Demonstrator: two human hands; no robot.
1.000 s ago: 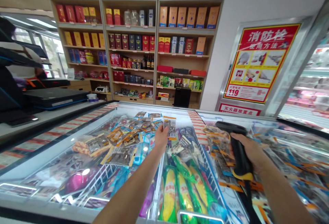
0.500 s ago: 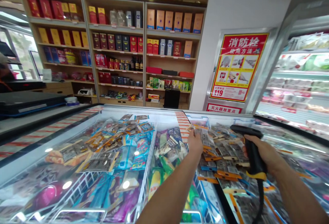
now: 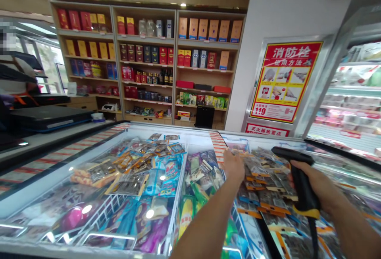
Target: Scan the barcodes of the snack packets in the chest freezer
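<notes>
Black barcode scanner (image 3: pixel 302 183) sits in my right hand (image 3: pixel 320 185), that grip wrapped round its handle over a heap of orange-edged packets (image 3: pixel 272 195) in the chest freezer (image 3: pixel 175 128). I have my left hand (image 3: pixel 233 167) at the heap's far left edge, beside the striped strip (image 3: pixel 217 144); I cannot tell whether its grip holds anything.

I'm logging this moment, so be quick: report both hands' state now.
Left hand: by the piled packets; open, closed or holding cannot be told.
Right hand: closed around the black handheld scanner.
</notes>
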